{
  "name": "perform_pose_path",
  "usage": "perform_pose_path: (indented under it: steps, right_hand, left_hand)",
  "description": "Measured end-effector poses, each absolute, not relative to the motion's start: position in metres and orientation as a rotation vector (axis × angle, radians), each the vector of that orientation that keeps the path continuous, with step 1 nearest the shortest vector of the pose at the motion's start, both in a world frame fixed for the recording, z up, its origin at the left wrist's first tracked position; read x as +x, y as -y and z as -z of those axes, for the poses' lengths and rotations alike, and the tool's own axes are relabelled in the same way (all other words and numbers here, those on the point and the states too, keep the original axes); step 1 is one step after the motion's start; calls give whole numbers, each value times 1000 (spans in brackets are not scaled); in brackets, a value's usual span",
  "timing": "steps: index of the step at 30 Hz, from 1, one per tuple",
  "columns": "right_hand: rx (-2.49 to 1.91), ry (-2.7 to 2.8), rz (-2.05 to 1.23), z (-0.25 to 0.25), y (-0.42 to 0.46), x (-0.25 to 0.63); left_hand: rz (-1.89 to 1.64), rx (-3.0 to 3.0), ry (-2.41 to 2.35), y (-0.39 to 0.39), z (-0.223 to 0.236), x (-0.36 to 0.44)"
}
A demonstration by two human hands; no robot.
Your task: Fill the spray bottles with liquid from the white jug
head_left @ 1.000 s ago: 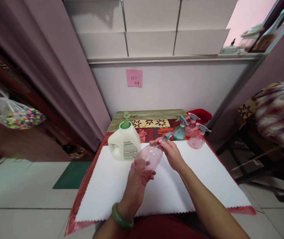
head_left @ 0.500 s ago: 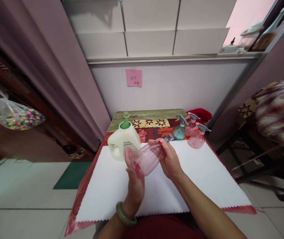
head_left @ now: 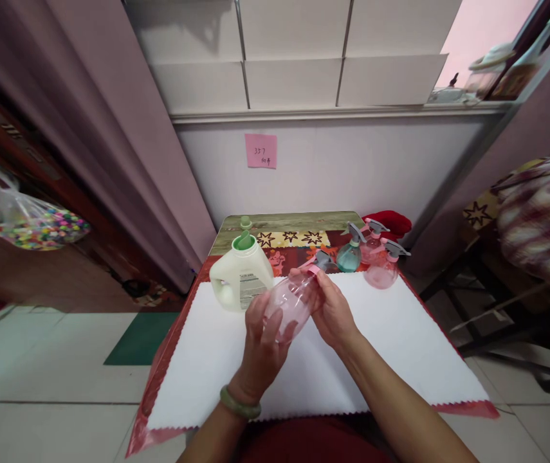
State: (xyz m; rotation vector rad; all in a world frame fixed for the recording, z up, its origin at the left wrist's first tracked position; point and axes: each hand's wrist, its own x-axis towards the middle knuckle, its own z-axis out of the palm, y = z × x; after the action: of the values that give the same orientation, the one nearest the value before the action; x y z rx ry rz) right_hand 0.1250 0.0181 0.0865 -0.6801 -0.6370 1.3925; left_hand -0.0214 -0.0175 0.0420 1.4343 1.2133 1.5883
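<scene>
A clear pink spray bottle [head_left: 290, 302] is held tilted above the white cloth, its pink collar and grey trigger head pointing away to the upper right. My left hand [head_left: 265, 337] is closed around the bottle's base, a green bangle on that wrist. Around the neck, below the collar, my right hand [head_left: 331, 307] grips the same bottle; part of its fingers show through the plastic. Just left of the held bottle stands a cream jug [head_left: 240, 273] with a green neck and a handle.
At the back right of the table are a teal spray bottle [head_left: 349, 256] and two pink ones, the nearer pink spray bottle [head_left: 381, 275] in front. A white cloth [head_left: 197, 386] covers the table's front. Behind, a pink note [head_left: 261, 151] sticks to the wall.
My left hand has turned and its fingers now wrap around the bottle's base. The bottle has rotated, so its grey trigger head shows more clearly. My right hand stays at the neck.
</scene>
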Motion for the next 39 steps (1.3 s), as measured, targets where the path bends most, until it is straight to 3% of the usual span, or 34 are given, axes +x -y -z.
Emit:
perform_pose_path:
  steps: [4,10,16,24,33,39]
  right_hand:
    - [-697,675,-1322,-83,-13,124]
    - [-763,803,-1276,-74,-1,123]
    - [-788,856,-1294,-74,5,124]
    - [-467,792,-1695,-92,15,131]
    - [-519,738,-1652,-91,11,132]
    - [-363,717,-1601,-95,12,128]
  left_hand:
    - [-1538,1217,-1058,21,-55,-23]
    - [-1159,1253,-1190,26,-78,-30]
    - [-1217,1237,-1106,30,-77,-34]
    - [-765,723,-489,35,-59,-36]
    - [-728,590,-406,38,-55,-35]
    - [-443,463,-276,28,-65,-34]
